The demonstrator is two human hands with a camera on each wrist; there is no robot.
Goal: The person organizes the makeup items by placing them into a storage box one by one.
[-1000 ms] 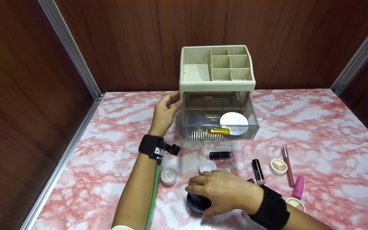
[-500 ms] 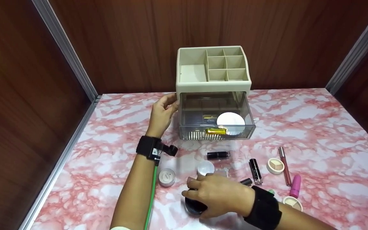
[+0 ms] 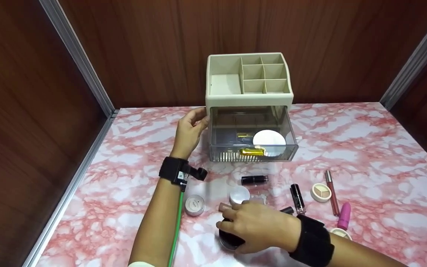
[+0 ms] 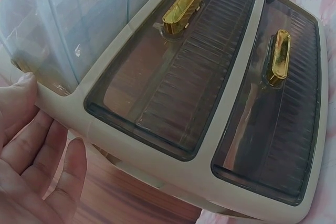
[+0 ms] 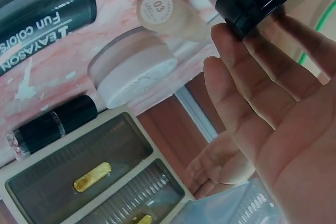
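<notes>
My right hand (image 3: 261,226) grips a black-lidded jar (image 3: 229,237) low on the table, its fingers over the far side and thumb on the near side. In the right wrist view, several fingertips meet the rim of the jar's black lid (image 5: 262,3). My left hand (image 3: 191,131) rests against the left side of a cream makeup organizer (image 3: 250,100). Its thumb touches the frame in the left wrist view, while the other fingers are loosely bent beside it. The organizer's upper clear drawer (image 3: 217,154) is pulled out, and a white round item (image 3: 269,139) shows through it.
Between the organizer and my right arm lie two small round jars (image 3: 195,205) and a black lipstick (image 3: 255,180). Farther right are a black tube (image 3: 297,198), round three-part palettes (image 3: 321,192), a lip gloss (image 3: 332,193) and a pink tube (image 3: 344,216). Wooden panels stand behind.
Both hands keep nearly the same places. The right fingers shift slightly around the black-lidded jar. The head view itself moves a little.
</notes>
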